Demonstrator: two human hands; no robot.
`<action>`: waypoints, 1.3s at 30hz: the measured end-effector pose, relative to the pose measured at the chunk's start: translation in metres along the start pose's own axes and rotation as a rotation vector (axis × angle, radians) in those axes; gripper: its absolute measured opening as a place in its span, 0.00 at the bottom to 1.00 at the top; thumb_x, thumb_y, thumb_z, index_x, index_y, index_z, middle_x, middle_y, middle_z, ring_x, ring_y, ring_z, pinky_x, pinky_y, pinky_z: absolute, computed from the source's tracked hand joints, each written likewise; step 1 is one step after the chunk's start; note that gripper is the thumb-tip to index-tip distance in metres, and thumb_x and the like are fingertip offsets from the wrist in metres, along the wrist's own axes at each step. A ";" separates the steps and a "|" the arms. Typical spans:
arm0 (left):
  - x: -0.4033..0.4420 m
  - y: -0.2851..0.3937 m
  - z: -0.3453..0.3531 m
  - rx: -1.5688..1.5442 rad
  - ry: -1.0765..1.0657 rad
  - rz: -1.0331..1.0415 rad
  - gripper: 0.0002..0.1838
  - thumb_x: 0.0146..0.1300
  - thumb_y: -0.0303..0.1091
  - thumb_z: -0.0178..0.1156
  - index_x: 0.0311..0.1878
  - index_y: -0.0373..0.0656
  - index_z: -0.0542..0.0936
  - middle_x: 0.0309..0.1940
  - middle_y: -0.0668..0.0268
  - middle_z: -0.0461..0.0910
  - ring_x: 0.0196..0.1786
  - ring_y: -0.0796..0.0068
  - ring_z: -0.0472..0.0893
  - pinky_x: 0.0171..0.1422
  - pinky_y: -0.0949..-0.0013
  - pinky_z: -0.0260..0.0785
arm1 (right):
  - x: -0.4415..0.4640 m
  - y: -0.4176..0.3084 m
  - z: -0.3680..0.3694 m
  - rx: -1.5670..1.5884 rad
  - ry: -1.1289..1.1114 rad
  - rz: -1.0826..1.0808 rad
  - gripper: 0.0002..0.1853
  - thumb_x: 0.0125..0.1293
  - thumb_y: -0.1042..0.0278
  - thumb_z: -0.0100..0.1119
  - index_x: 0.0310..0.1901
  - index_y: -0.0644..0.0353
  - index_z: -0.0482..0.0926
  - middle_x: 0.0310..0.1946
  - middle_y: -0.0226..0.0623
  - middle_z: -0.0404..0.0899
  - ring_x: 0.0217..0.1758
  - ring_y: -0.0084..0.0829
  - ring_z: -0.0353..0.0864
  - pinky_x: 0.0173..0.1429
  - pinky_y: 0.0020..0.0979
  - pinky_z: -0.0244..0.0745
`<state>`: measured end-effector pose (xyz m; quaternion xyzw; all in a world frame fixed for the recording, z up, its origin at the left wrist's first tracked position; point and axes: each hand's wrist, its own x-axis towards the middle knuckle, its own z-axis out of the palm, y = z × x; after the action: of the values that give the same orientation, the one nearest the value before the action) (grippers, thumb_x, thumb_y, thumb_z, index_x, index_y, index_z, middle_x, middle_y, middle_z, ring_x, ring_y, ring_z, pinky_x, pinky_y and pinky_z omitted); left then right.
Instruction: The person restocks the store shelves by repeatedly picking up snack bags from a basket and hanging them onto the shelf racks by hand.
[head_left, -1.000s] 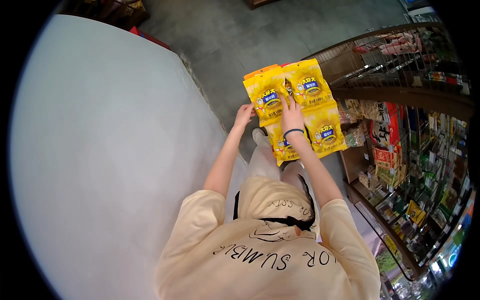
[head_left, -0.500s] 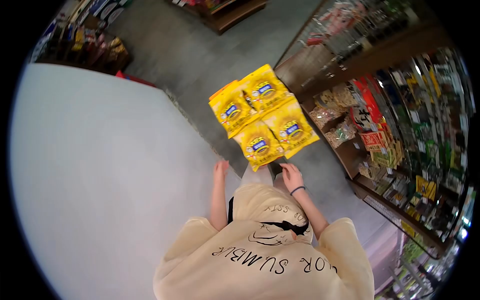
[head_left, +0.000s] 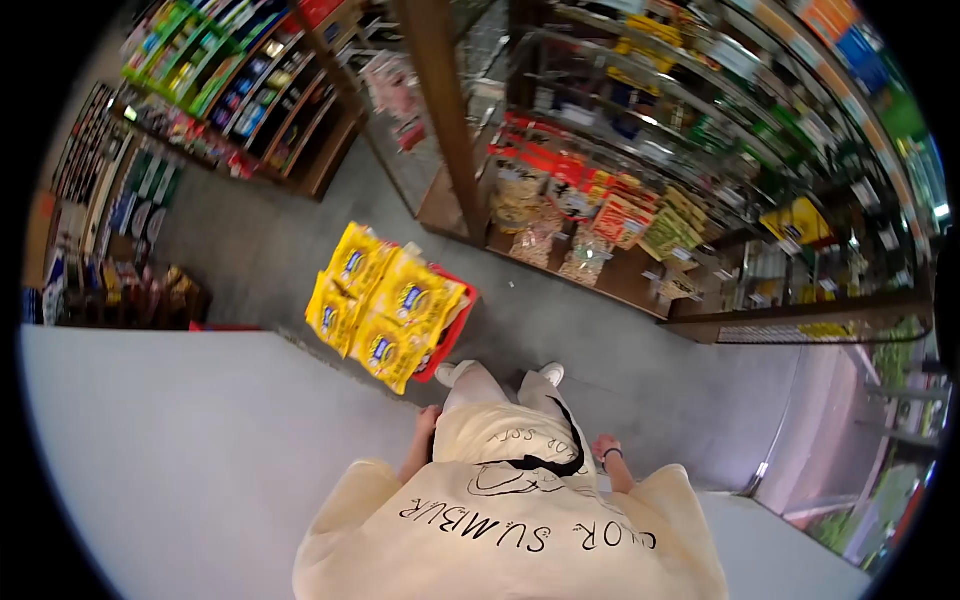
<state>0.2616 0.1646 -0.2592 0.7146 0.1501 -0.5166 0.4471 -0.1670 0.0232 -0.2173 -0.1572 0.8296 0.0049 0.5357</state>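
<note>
Low at my left side hangs my left hand, near the edge of the pale counter, fingers loosely bent and with nothing visible in it. On the other side my right hand, with a dark band at the wrist, hangs by my hip, loosely open and without anything seen in it. Ahead of my feet, several yellow snack bags with blue labels lie in neat rows on top of a red basket. Both hands are apart from the bags.
A large pale counter is at the left. To the right runs a wooden shelf with bagged nuts and red packets. More stocked shelves stand at the far left. Grey floor lies between.
My view has turned to the right, so the yellow bags now sit further left and their red basket shows. My hands have dropped back from in front of me to my sides.
</note>
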 end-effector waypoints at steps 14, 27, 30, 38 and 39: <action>-0.011 0.044 0.253 0.577 -0.434 0.388 0.11 0.53 0.32 0.49 0.38 0.36 0.70 0.27 0.63 0.75 0.29 0.78 0.73 0.35 0.77 0.67 | 0.045 0.081 -0.065 0.288 0.054 -0.123 0.15 0.52 0.64 0.52 0.41 0.61 0.71 0.32 0.40 0.76 0.34 0.32 0.74 0.39 0.30 0.69; -0.119 0.082 0.460 1.001 -0.906 0.308 0.16 0.53 0.41 0.48 0.43 0.44 0.69 0.34 0.70 0.74 0.35 0.83 0.71 0.37 0.78 0.61 | 0.089 -0.009 -0.110 0.873 -0.094 0.126 0.13 0.54 0.57 0.48 0.30 0.59 0.74 0.20 0.32 0.75 0.15 0.23 0.69 0.16 0.24 0.62; -0.120 0.088 0.505 1.027 -0.955 0.323 0.16 0.53 0.43 0.49 0.43 0.47 0.69 0.35 0.72 0.74 0.36 0.85 0.70 0.38 0.77 0.60 | 0.101 -0.086 -0.146 0.259 0.161 -0.265 0.15 0.53 0.56 0.46 0.28 0.60 0.75 0.19 0.34 0.75 0.19 0.25 0.73 0.24 0.26 0.67; -0.145 0.141 0.662 0.989 -0.966 0.429 0.18 0.53 0.45 0.50 0.44 0.47 0.68 0.36 0.73 0.73 0.35 0.86 0.70 0.35 0.79 0.60 | 0.068 -0.325 -0.287 0.563 0.352 -0.956 0.13 0.55 0.64 0.48 0.40 0.60 0.72 0.30 0.34 0.76 0.32 0.23 0.74 0.38 0.24 0.68; -0.145 0.148 0.684 0.993 -0.986 0.499 0.21 0.52 0.47 0.51 0.46 0.46 0.67 0.37 0.71 0.72 0.37 0.84 0.71 0.36 0.79 0.60 | 0.071 -0.351 -0.300 0.625 0.373 -1.001 0.14 0.55 0.64 0.50 0.42 0.60 0.71 0.33 0.35 0.75 0.35 0.23 0.73 0.39 0.23 0.67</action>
<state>-0.1128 -0.4254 -0.1059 0.5309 -0.4861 -0.6674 0.1911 -0.3666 -0.3816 -0.0960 -0.3610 0.6972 -0.5179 0.3397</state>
